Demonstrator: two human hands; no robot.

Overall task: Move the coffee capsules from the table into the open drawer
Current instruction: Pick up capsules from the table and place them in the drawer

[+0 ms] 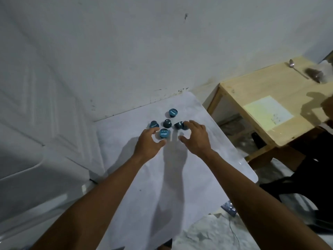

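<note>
Coffee capsules (167, 123), five small dark-blue pods with printed lids, cluster on the far part of the white covered table top (162, 186), near the wall. Left hand (148, 143): fingers (154, 130) and thumb curved into a half-open C around the nearest capsule, which sits lid up with pale lettering. Gap visible on the finger side; contact at the thumb cannot be told. Right hand (196, 137): fingers (191, 124) nearly straight and spread, tips over a capsule lying on its side; touching or just above, cannot tell. Thumb held well out from the fingers, holding nothing. Between the two hands, one capsule stands lid down. One more pod, lid towards the camera, sits just left of the left fingertips; another lies farthest back, apart from the rest. Both bare forearms reach in from the bottom edge and cast shadows on the table top. Left: white panelled door (36, 109). Behind: scuffed white wall (162, 51). Right, beside the table: light wooden side table (255, 87) with a metal spoon (295, 68) and a pale yellow paper sheet (268, 110) on it.
</note>
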